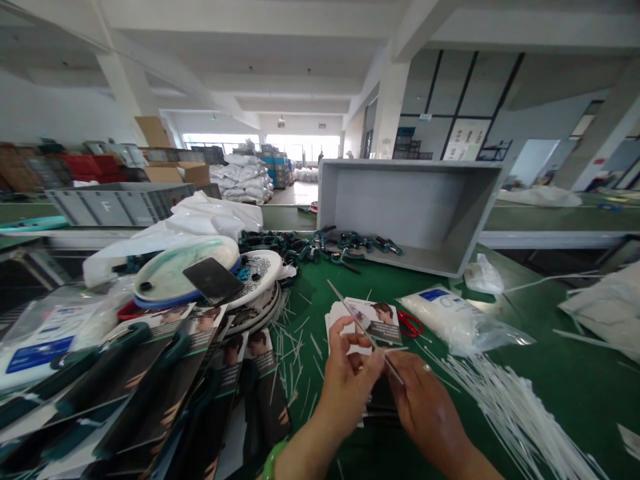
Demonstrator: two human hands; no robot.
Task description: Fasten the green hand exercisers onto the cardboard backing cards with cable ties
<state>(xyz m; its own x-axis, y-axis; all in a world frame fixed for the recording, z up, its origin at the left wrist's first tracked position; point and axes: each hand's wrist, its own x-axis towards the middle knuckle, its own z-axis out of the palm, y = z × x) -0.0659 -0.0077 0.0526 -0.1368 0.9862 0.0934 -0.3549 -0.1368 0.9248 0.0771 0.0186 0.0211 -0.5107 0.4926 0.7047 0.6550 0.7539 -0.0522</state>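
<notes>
A thin printed card (357,319), seen nearly edge-on, slants between my two hands. My left hand (347,377) grips it from the left, with the thumb against it and the fingers curled behind. At the card's lower end my right hand (425,400) is closed on it; its fingertips are mostly hidden. A thin white strip, like a cable tie (400,349), sticks out between the hands, and I cannot tell which one has it. Beneath them lies a stack of printed cards (385,323), partly covered by my hands. Red-handled scissors (411,325) lie beside the stack.
Loose white cable ties (515,407) spread at the right, below a clear bag of ties (450,313). Dark green hand tools (345,257) lie by a tipped grey bin (400,207). Carded tools (140,387) pile up at left, near round tubs (187,267) and a phone (213,280).
</notes>
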